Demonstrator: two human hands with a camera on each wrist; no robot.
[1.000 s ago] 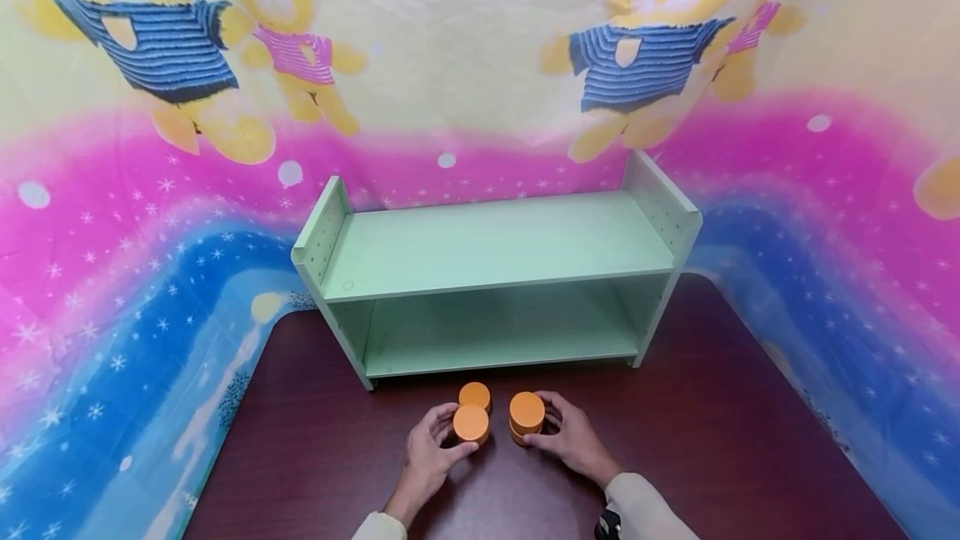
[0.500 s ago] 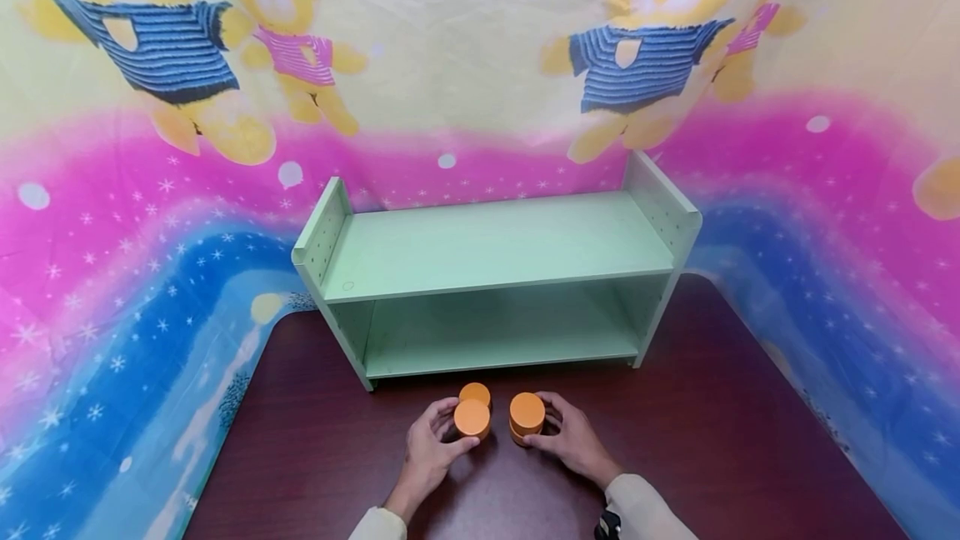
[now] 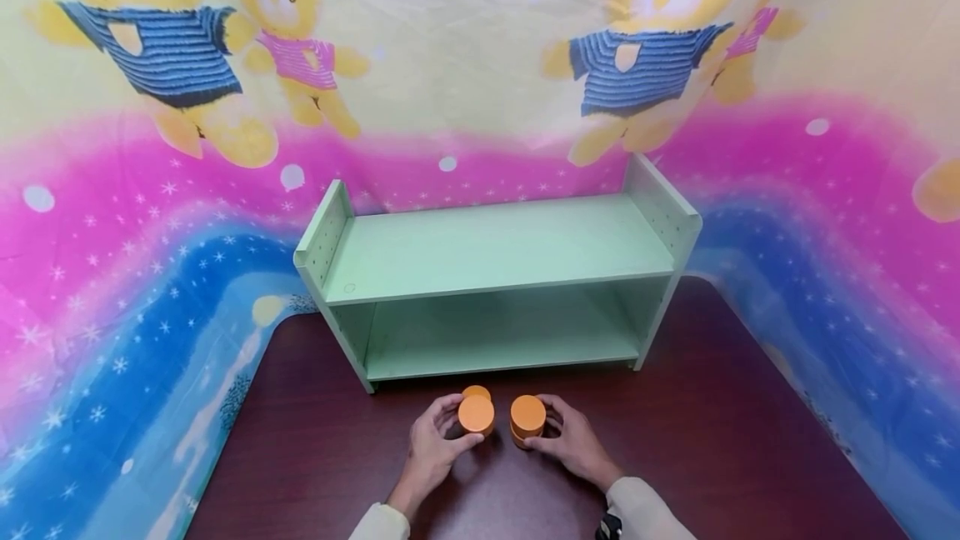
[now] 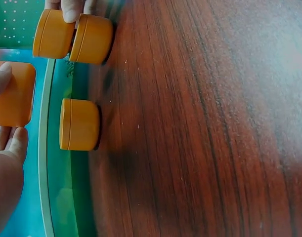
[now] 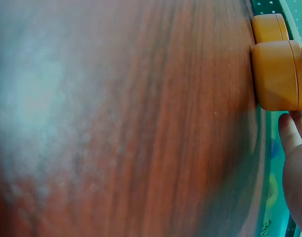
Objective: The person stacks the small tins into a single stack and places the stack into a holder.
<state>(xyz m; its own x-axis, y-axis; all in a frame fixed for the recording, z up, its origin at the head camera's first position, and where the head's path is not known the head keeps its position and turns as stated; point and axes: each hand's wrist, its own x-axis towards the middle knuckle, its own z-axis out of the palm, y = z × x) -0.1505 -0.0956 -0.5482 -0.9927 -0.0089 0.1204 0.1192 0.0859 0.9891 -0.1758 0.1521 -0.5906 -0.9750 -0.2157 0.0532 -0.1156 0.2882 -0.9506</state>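
Note:
Several round orange lidded tins are gathered in front of the shelf. My left hand (image 3: 437, 444) pinches one orange tin (image 3: 476, 414) between thumb and fingers, raised over the table. Behind it a second tin (image 4: 80, 124) stands on the tabletop, mostly covered in the head view. To the right, my right hand (image 3: 576, 442) grips the upper tin (image 3: 528, 414) of a stack of two. The lower tin (image 4: 94, 39) stands on the table; in the left wrist view the upper one sits slightly tilted against it. In the right wrist view only part of the right hand shows.
A pale green two-tier shelf (image 3: 502, 250) with perforated side panels stands behind the tins. It rests on a dark reddish wooden table (image 3: 735, 440) with rounded corners. A cloth printed with bears (image 3: 450, 40) hangs around the back and sides.
My left hand has lifted its tin slightly and carried it a little forward and right, so it covers more of the tin behind. The right hand stays where it was.

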